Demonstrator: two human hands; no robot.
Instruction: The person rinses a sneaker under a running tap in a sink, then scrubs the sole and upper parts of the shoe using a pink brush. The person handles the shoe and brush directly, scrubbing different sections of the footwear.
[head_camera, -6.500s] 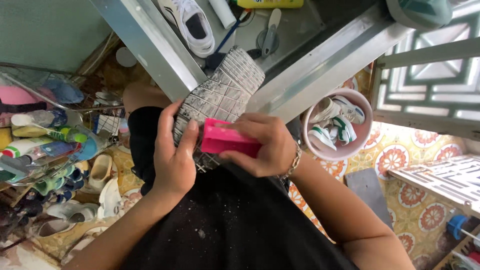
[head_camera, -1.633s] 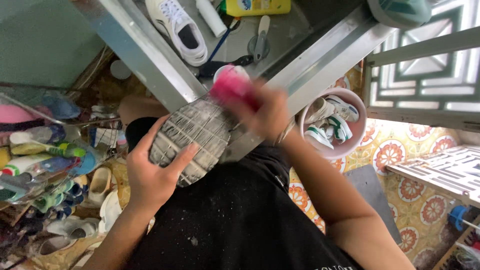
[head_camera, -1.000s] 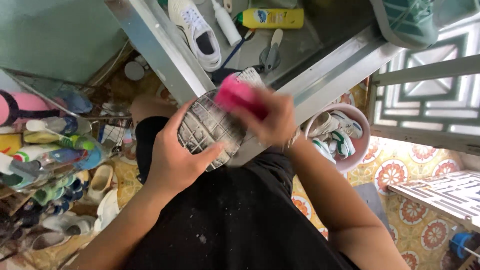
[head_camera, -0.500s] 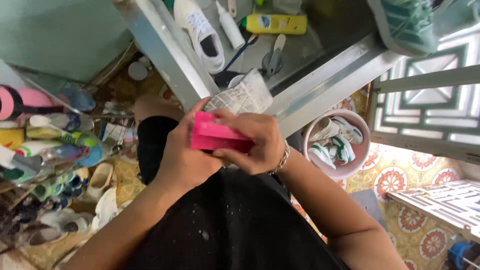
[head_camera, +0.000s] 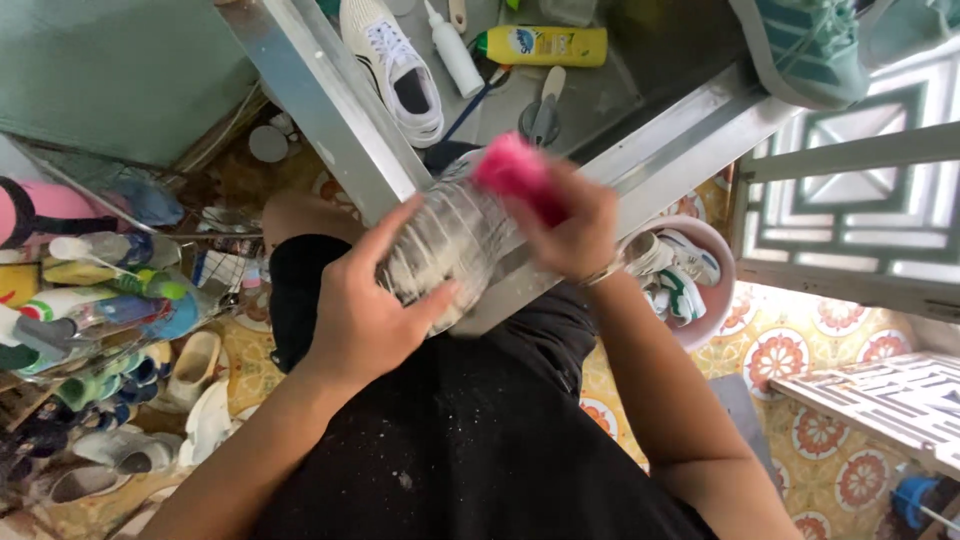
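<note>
Largest first: a metal frame (head_camera: 330, 110) ran diagonally from top centre down to mid-frame, w/ a grey basin (head_camera: 600, 90) behind it at the top. In the basin lay a white sneaker (head_camera: 395, 65), a yellow bottle (head_camera: 545, 45), a small white bottle (head_camera: 452, 55) and a brush (head_camera: 543, 110). A green shoe (head_camera: 810, 50) sat top right. A pink tub (head_camera: 690, 285) of shoes stood right of centre on the patterned floor (head_camera: 810, 360). Far left, a cluttered rack (head_camera: 90, 300) of bottles and sandals.

Centre frame: the shoe (head_camera: 450, 250) was sole-up over the person's lap, its tread whitish, prob. w/ suds. Left hand (head_camera: 365, 310) was wrapped round its lower end, fingers spread, thumb against the sole. Right hand (head_camera: 570, 230) was closed on a pink brush (head_camera: 515, 175) at the shoe's upper end, blurred by motion.

To do this scrub well, judging by the frame: keep the left grip firm so the sole doesn't twist, work short strokes along the tread grooves, and hold the shoe over the basin edge so drips fall there.

Hard to make out: the brush's bristles, the shoe's upper (hidden beneath), and how clean the tread was under the foam. The green shoe and rack were cut off at the edges.
</note>
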